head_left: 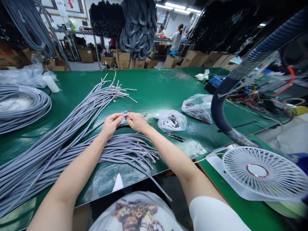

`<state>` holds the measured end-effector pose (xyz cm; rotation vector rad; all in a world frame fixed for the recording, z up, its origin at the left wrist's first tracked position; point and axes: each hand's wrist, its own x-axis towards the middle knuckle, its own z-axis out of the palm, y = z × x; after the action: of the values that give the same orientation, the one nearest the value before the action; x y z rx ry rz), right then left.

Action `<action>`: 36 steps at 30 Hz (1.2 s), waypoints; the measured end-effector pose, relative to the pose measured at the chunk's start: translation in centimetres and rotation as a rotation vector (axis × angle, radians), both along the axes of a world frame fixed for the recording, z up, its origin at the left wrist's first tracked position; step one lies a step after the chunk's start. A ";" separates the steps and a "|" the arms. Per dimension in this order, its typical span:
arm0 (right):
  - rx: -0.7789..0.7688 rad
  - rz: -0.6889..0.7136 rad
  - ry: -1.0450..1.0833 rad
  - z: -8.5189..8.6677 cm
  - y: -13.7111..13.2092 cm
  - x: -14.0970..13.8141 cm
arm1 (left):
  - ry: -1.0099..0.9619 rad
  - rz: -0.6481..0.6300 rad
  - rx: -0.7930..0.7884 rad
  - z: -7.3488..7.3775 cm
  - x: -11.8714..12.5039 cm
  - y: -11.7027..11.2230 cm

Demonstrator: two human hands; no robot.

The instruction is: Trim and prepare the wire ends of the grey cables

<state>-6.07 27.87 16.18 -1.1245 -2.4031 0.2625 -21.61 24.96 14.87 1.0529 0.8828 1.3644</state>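
Both my hands meet over the middle of the green table, at the end of one grey cable. My left hand pinches the cable near its tip. Close against it, my right hand has its fingers closed at the same cable end; thin coloured wires show beside them. A large bundle of grey cables runs from the left to bare ends beyond my hands. Under my forearms lies a second bundle, its stripped ends pointing right. Small parts fill a clear plastic bag to the right of my right hand.
Tweezers lie by the bag, and a second bag of small parts sits behind. A dark flexible hose arches down at right, above a white fan. Coiled cable lies far left. Two people work in the background.
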 end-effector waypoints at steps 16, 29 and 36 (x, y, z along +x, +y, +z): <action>-0.598 -0.390 0.415 -1.3 -5.7 12.5 | 0.124 0.013 0.104 0.4 0.3 -0.5; -0.070 -0.595 -0.203 -3.7 -8.5 17.1 | 0.263 -0.048 0.110 0.1 1.0 -0.9; -0.149 -0.682 -0.366 -4.5 -8.3 20.0 | 0.238 -0.100 0.068 0.1 1.0 -1.0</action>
<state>13.92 19.53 11.69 -2.1254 -2.1387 0.0012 -20.56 23.97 14.96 1.3143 0.9492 1.2088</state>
